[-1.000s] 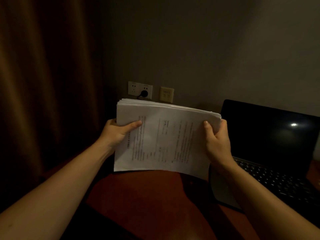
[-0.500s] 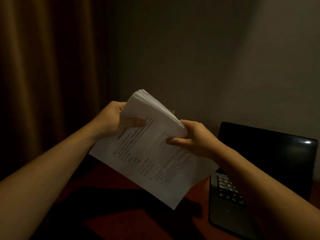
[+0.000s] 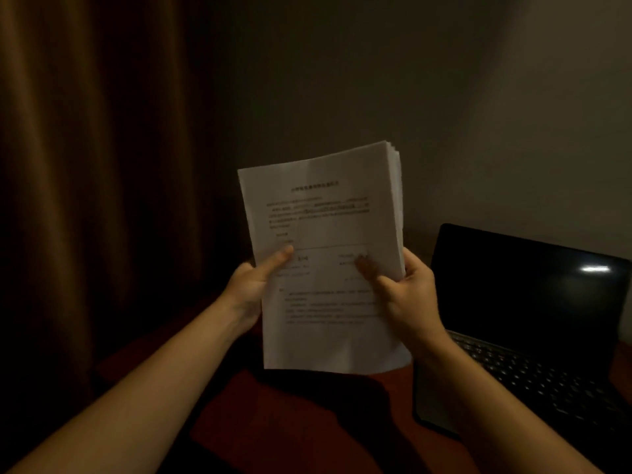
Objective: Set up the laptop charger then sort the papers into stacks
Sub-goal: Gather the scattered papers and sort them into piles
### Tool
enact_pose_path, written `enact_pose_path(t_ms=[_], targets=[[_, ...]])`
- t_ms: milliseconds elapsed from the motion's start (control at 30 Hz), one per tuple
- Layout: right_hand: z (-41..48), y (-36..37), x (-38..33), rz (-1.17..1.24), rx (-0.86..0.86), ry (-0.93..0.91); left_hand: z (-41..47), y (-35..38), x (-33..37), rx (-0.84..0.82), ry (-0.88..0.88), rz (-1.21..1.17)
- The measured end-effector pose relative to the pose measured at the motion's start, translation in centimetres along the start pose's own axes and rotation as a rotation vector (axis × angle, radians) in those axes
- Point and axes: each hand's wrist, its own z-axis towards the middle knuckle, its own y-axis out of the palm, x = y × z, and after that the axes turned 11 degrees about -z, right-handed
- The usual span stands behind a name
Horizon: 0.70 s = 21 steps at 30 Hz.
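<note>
1. The paper stack point(image 3: 328, 261) is held upright in the air, left of the laptop point(image 3: 526, 319) and above the desk point(image 3: 307, 422), with its printed face toward the camera.
2. The left hand point(image 3: 253, 285) grips the stack's edge far from the laptop, thumb on the front sheet. The right hand point(image 3: 407, 292) grips the edge nearest the laptop in the same way.
3. Hazard: the upper half is unsupported, and the sheet edges fan apart at the top corner nearest the laptop. A loosened grip would likely spill sheets onto the desk or the keyboard.
4. Hazard: the light is dim and the print is unreadable here, so mis-sorting is likely.
5. Count: one paper stack (sheets too many to count), one laptop, two hands. No charger and no sorted stacks are in view.
</note>
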Motion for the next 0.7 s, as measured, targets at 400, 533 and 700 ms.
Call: enact_pose_path(t_ms=[400, 533, 700], targets=[[-2.8, 1.8, 5.2, -0.093, 0.127, 0.052, 1.1, 0.1, -2.7, 0.096, 0.326, 0.298], [-2.4, 1.3, 5.3, -0.078, 0.152, 0.039, 1.6, -0.6, -2.1, 0.019, 0.2, 0.214], [-1.5, 1.1, 4.7, -0.062, 0.188, 0.001, 2.0, -1.1, -2.0, -0.115, 0.045, 0.233]])
